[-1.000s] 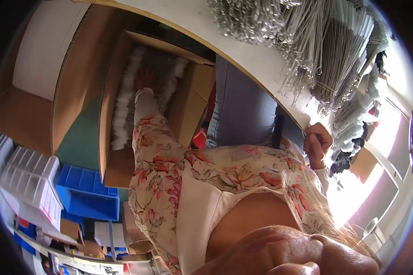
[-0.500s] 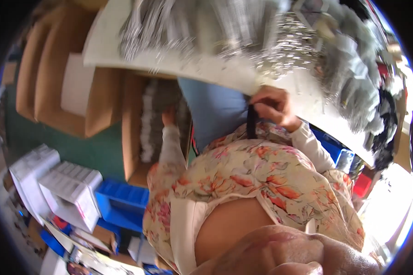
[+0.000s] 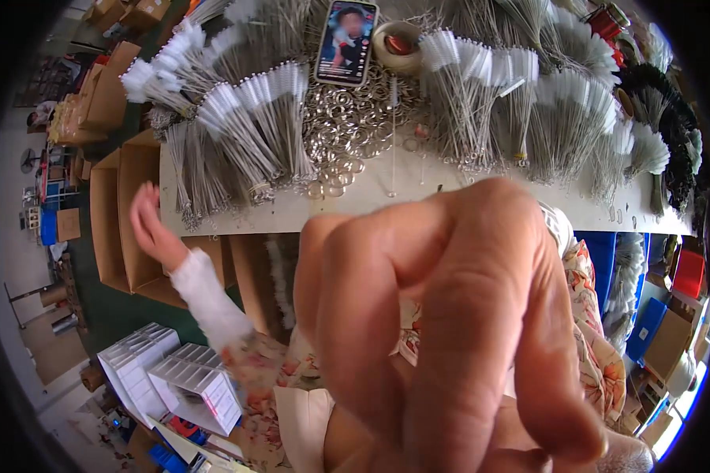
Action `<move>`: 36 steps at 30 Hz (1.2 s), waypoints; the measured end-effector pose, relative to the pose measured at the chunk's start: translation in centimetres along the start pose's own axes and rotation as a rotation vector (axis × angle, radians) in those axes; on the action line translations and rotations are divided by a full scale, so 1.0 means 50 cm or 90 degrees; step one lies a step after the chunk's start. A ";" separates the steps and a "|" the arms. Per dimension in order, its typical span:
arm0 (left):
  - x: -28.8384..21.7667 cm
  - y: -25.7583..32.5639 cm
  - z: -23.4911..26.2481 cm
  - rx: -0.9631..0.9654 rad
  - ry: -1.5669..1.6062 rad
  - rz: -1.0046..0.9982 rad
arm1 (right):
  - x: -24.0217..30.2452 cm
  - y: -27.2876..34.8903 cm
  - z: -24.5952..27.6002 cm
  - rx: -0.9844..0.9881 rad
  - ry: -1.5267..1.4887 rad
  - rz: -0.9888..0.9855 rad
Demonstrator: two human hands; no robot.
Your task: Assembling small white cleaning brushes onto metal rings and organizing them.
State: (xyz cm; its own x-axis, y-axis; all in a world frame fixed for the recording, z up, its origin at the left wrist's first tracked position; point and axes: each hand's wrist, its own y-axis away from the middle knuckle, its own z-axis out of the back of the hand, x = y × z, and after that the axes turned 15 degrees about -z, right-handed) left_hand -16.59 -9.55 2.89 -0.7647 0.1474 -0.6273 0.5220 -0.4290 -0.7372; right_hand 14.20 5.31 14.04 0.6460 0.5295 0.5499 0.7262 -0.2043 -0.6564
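Note:
Very close to the camera, my right hand (image 3: pixel 457 292) fills the lower middle, with bent fingers and the thumb apart from them. Nothing shows in it; some fingertips run out below the picture. My left hand (image 3: pixel 156 227) is raised at the left, empty, its fingers stretched out. It is beside the tabletop's left end, over an open cardboard box (image 3: pixel 112 225). On the white table (image 3: pixel 355 206) lie bundles of thin wire brushes (image 3: pixel 241 130) with white bristle heads. A heap of shiny metal rings (image 3: pixel 347 122) sits between the bundles.
A phone (image 3: pixel 345 43) with a lit screen lies behind the rings, next to a roll of tape (image 3: pixel 397 46). Black-bristled brushes (image 3: pixel 674 130) lie at the far right. White plastic bins (image 3: pixel 193 378) stand at lower left; a blue bin (image 3: pixel 596 268) is under the table's right side.
My left hand has come up out of the box below the table edge. My right hand has left the dark strip at my lap and risen toward the camera. The view has tilted up.

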 end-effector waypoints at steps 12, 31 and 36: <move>0.449 -0.365 -0.454 0.721 -0.302 0.288 | 0.180 0.041 0.141 -0.183 0.319 -0.147; 0.269 -0.414 -0.449 0.202 0.087 0.282 | 0.237 0.009 0.913 -0.517 1.359 -0.809; 0.178 -0.401 -0.534 0.481 -0.011 0.277 | 0.250 -0.012 0.908 -0.421 1.472 -0.596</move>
State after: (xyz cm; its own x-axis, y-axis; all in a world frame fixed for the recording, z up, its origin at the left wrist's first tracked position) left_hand -23.75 24.16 5.37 -0.5647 -0.1772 -0.8060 0.3832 -0.9213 -0.0659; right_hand 11.17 49.42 -2.14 -0.8451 -0.5089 0.1639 0.4854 -0.8588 -0.1636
